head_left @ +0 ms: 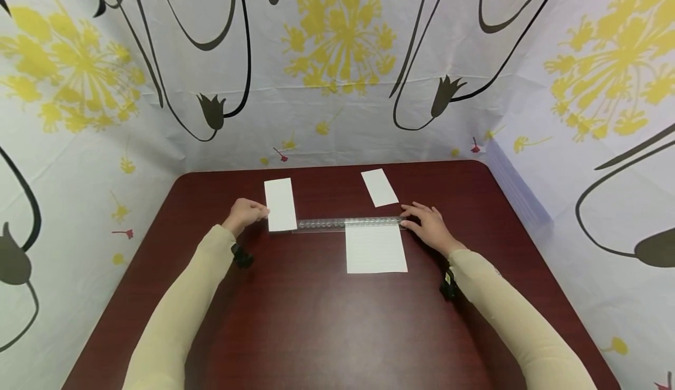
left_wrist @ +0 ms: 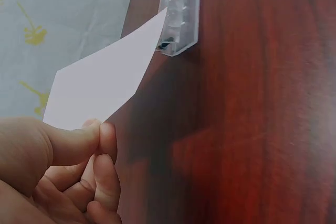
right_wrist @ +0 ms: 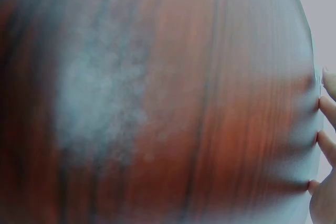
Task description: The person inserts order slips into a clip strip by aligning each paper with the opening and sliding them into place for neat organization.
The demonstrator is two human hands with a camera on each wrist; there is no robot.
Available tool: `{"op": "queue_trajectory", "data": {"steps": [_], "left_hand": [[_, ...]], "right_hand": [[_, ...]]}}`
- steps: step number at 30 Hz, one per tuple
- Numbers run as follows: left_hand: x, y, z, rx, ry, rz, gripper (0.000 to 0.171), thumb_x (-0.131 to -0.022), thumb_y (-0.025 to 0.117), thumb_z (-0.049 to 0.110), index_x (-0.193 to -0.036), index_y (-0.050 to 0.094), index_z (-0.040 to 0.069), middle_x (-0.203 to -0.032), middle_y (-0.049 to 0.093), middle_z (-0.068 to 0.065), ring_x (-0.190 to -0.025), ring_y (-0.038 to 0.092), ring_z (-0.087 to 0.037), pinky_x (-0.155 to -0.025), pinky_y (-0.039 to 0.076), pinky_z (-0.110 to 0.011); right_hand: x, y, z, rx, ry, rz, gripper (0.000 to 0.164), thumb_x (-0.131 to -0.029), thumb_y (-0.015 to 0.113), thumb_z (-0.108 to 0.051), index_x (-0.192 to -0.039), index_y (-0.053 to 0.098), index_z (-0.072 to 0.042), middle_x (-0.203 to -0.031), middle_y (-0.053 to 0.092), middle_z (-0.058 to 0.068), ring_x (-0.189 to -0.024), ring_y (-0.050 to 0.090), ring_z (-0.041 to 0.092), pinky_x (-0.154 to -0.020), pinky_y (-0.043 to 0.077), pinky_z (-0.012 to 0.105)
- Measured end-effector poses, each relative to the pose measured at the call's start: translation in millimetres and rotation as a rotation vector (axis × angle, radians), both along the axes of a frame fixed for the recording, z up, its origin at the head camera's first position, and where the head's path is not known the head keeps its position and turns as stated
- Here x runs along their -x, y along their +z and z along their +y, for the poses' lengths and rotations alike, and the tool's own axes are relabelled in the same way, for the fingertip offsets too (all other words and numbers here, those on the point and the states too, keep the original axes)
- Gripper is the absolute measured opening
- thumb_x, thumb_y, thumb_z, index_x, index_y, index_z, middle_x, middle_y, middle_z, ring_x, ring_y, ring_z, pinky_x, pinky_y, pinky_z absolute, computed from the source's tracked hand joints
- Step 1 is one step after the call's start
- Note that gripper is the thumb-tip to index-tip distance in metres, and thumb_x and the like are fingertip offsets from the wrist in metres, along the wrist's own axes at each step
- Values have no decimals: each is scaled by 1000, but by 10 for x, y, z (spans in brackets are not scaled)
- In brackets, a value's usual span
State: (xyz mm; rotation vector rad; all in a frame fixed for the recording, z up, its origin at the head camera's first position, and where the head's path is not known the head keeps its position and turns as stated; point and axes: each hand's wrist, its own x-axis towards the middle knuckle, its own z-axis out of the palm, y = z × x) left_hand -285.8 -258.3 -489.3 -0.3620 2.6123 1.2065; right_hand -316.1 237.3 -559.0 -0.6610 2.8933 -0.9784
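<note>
My left hand (head_left: 245, 214) pinches the edge of a blank white paper slip (head_left: 280, 205) between thumb and fingers. In the left wrist view the slip (left_wrist: 107, 85) bends slightly and slants up from the fingertips. Its lower right corner is close to the left end of a long clear plastic strip (head_left: 321, 224) with a row of round cells. My right hand (head_left: 429, 226) rests at the strip's other end, fingers spread and fingertips down on the table. The strip lies along the top edge of a lined white sheet (head_left: 375, 250). In the right wrist view only fingertips (right_wrist: 326, 145) show.
Another white slip (head_left: 379, 187) lies tilted behind the strip. All of this is on a dark red-brown table (head_left: 316, 320) with rounded far corners. Patterned white cloth (head_left: 337, 126) hangs around the back and sides.
</note>
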Motion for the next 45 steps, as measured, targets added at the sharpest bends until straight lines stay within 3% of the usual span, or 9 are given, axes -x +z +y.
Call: {"op": "queue_trajectory", "data": {"steps": [23,29,38,45], "left_hand": [[-536,-83,-147,-21,-35,-76,25,-90,70,23,-99,75,0,-89,69,-4,-83,60,-18,-83,51,-35],[-648,-114,-144,-15,-52,-89,24,-87,73,20,-96,77,-1,-92,74,-8,-80,62,-16,-76,52,-31],[-750,-153,-127,-31,-64,-101,21,-84,75,16,-93,77,-4,-78,74,-1,-70,61,-12,-67,52,-26],[-770,-158,-95,-35,-50,-142,22,-84,76,19,-93,78,0,-71,72,3,-64,59,-10,-59,45,-25]], "right_hand": [[3,10,-15,-9,-3,15,26,-97,63,-30,-119,66,-16,-150,51,9,-149,32,34,-118,9,70],[1,4,-19,-8,-6,12,26,-97,63,-30,-118,67,-16,-150,51,8,-149,32,34,-118,9,70],[-4,9,-7,-7,-1,5,27,-97,63,-33,-119,66,-17,-151,50,9,-149,31,35,-117,9,71],[-2,-8,-10,-3,1,18,27,-97,63,-32,-118,66,-16,-151,51,9,-149,32,36,-117,9,71]]}}
